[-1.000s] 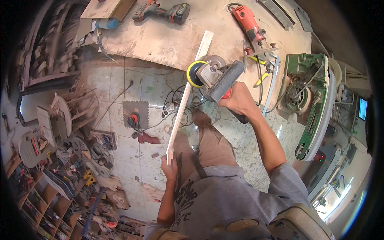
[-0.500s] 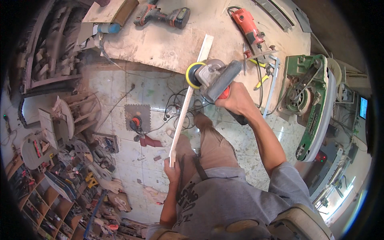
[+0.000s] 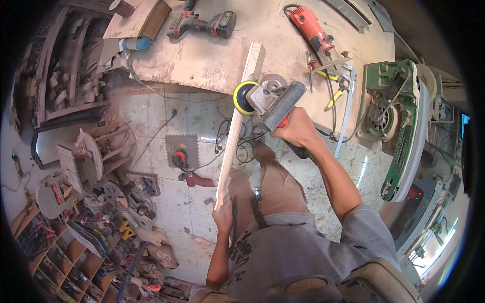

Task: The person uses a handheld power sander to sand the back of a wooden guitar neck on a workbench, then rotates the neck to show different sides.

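Observation:
A long, pale wooden strip (image 3: 229, 156) slants away from me, its far end over the workbench. Its near end is in the grip of my left hand (image 3: 223, 218), fingers closed around it. My right hand (image 3: 298, 131) is wrapped round the red and black handle of a handheld power sander (image 3: 279, 103). The sander's round pad with a yellow rim (image 3: 244, 98) meets the strip near the bench's front edge. The exact contact between pad and wood is partly hidden.
On the workbench (image 3: 202, 65) lie a cordless drill (image 3: 201, 24), a red corded power tool (image 3: 310, 28) and yellow-handled pliers (image 3: 334, 100). A green belt machine (image 3: 386, 121) stands at right. Cords and a grey mat (image 3: 189, 146) are on the floor; cluttered shelving (image 3: 60, 252) fills the lower left.
The strip has turned about its length, so a second face shows at its far end, which has swung slightly left. Both hands keep their holds. The whole view has shifted a little.

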A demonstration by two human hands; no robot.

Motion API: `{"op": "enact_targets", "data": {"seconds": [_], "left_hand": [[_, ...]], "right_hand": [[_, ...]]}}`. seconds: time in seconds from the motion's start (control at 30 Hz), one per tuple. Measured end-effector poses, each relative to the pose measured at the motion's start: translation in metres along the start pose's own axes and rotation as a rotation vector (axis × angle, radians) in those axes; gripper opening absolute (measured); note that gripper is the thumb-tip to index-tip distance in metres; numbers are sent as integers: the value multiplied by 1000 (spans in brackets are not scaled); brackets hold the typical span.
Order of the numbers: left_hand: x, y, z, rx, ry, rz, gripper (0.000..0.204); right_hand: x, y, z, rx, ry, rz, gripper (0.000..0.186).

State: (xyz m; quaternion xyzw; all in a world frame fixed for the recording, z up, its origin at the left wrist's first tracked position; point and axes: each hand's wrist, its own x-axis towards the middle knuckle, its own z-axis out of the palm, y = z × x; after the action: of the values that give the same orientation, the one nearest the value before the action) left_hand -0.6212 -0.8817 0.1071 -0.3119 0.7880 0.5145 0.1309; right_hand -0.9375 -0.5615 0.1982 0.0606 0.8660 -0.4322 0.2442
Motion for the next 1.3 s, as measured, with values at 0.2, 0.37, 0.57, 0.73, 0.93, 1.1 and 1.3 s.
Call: {"op": "enact_targets", "data": {"seconds": [0.2,0.37,0.57,0.73,0.93,1.1,1.3], "left_hand": [[5,-5,-10,-39,-60,16,16],[11,-11,-19,-109,-81,-89,19],[17,17,-29,-126,-125,-225,23],[18,29,-30,-191,-134,-224,22],[14,26,-28,-210,-114,-277,22],[15,22,-24,-244,-95,-274,23],[12,23,-18,-237,-46,-253,25]], "right_hand": [[-1,7,15,38,-2,-63,53],[-2,6,20,67,6,-182,52],[5,19,31,101,-6,-125,53],[9,9,32,26,-13,-122,57],[9,-9,21,-29,-33,-89,58],[8,-13,21,-76,-38,-128,58],[12,-25,15,-60,-42,-70,66]]}}
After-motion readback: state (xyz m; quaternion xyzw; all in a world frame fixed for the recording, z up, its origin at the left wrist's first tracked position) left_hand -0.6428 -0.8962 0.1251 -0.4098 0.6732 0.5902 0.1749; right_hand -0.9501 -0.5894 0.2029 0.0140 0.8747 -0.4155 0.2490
